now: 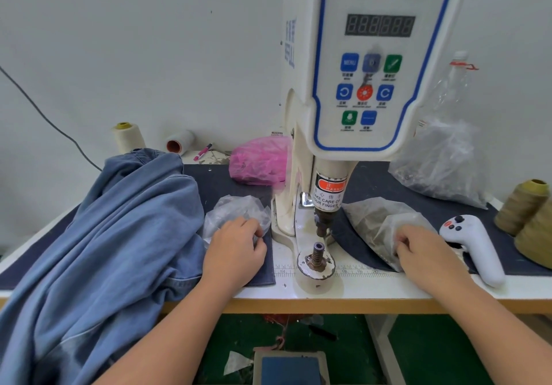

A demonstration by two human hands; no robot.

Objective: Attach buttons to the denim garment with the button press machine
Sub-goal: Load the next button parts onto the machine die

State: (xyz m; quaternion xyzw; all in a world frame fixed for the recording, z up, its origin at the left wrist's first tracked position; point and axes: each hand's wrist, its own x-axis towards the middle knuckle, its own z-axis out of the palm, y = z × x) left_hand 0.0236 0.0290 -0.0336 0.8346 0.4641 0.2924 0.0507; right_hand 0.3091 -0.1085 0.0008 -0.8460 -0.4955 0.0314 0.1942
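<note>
Button press machine (343,115) at table centre, denim garment (104,235) heaped to its left, left hand (236,250) with fingers curled into a clear bag (236,214) beside the machine base, right hand (424,250) pinching another clear bag (379,223) to the machine's right, contents possibly buttons, unclear

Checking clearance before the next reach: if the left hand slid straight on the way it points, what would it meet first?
The left hand points away and slightly right, fingers already at the clear plastic bag. Beyond lies the pink bag, though depth is uncertain.
</note>
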